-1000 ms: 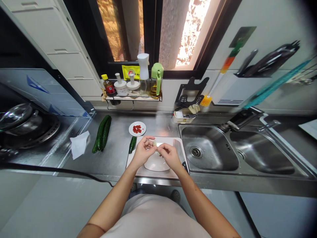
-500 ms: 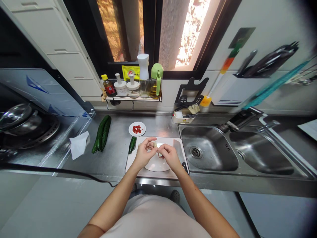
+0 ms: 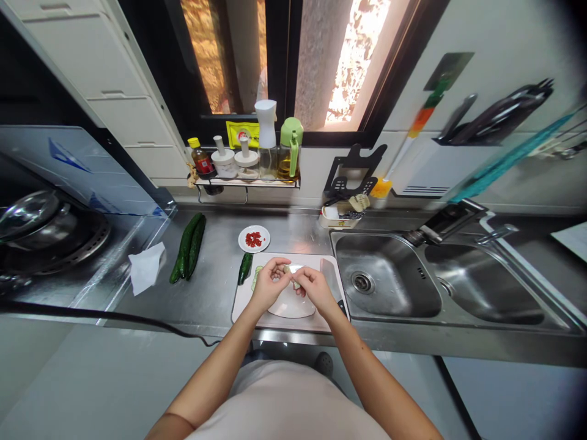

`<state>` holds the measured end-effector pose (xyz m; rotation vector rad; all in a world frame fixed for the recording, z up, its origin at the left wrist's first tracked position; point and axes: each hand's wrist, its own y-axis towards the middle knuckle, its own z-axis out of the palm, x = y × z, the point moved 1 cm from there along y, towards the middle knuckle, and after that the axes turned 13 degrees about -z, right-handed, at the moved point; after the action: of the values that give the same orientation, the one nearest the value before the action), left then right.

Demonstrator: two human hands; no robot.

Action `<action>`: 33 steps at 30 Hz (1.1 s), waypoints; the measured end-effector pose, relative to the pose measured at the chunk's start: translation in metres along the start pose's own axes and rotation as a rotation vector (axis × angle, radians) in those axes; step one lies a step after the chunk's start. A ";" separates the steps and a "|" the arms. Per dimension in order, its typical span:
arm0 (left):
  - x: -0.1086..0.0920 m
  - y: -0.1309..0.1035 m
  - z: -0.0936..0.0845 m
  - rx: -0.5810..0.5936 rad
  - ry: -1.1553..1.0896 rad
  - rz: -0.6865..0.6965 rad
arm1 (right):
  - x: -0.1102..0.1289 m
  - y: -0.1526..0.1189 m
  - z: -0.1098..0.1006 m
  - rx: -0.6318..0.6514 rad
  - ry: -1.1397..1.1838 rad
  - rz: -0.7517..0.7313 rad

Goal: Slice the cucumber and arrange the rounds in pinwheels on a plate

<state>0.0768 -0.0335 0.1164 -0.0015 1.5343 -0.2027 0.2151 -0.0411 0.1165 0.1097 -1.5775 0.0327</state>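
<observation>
My left hand (image 3: 270, 282) and my right hand (image 3: 313, 287) meet fingertip to fingertip above a white plate (image 3: 291, 310) on the cutting board (image 3: 247, 310). Both are closed in a pinch. Thin pale-green cucumber slices (image 3: 287, 268) show between the fingers, partly hidden by them. More cucumber slices (image 3: 256, 278) lie on the board just left of my left hand. A short dark-green piece of cucumber (image 3: 245, 268) rests at the board's left edge. Right of my right hand, the black handle of a knife (image 3: 342, 307) shows.
A small plate of chopped red pieces (image 3: 254, 239) stands behind the board. Whole cucumbers (image 3: 189, 247) and a white paper (image 3: 147, 268) lie to the left. A double sink (image 3: 387, 275) is on the right. Bottles and jars fill a rack (image 3: 247, 181) below the window.
My left hand has shifted slightly down and right, its fingers more curled, so the cucumber slices beside it show more. My right hand stays about where it was.
</observation>
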 end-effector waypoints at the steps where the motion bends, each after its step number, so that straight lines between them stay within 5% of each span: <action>1: 0.002 0.001 0.000 -0.016 -0.012 -0.015 | 0.000 0.001 -0.001 0.009 -0.010 0.010; 8: 0.017 0.009 -0.002 -0.059 -0.059 -0.097 | -0.003 0.008 -0.008 0.056 -0.096 -0.014; 16: 0.037 0.019 -0.006 -0.133 0.082 -0.094 | -0.035 0.024 -0.021 0.142 -0.395 -0.121; 25: 0.077 0.039 -0.010 -0.217 0.285 -0.198 | -0.056 0.042 -0.028 0.210 -0.738 -0.125; 33: 0.093 0.062 -0.009 -0.232 0.570 -0.326 | -0.077 0.065 -0.028 0.262 -0.928 -0.051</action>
<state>0.0778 0.0166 0.0163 -0.4105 2.1166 -0.2988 0.2376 0.0304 0.0432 0.4150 -2.4907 0.1675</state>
